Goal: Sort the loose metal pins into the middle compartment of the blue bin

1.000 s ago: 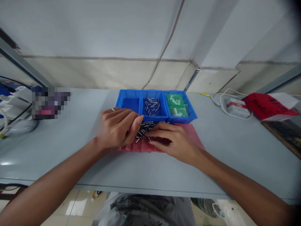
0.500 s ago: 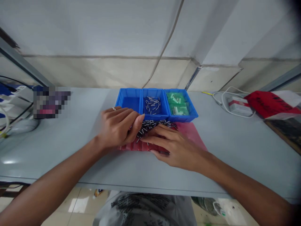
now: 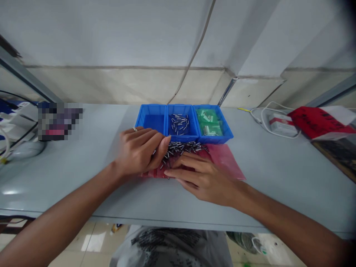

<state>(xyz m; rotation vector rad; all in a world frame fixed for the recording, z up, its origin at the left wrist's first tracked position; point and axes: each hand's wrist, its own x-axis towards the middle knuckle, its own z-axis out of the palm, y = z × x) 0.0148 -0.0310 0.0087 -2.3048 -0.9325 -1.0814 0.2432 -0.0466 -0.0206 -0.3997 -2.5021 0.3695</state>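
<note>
A pile of small dark-and-silver metal pins (image 3: 191, 147) lies on a pink-red plastic bag (image 3: 226, 159) on the table. Over the left end of the bag, my left hand (image 3: 141, 150) is closed, fingers curled under and thumb pointing up. Something small and shiny shows beside its thumb, too little to name. My right hand (image 3: 201, 176) reaches across the bag from the right, fingers stretched out and a little apart. Its fingertips touch the bag by a few loose pins at the pile's near edge. Both hands hide parts of the bag and pile.
Behind the pile stand three joined blue bins. The left bin (image 3: 151, 109) is partly behind my hand; the middle bin (image 3: 183, 138) holds more pins; green packets (image 3: 208, 118) lie in the right one. A white box (image 3: 283, 125), a cable and a red packet (image 3: 319, 120) sit right.
My right hand has shifted slightly toward me and left, drawing its fingertips off the pile to the near edge of the bag. My left hand stays in place.
</note>
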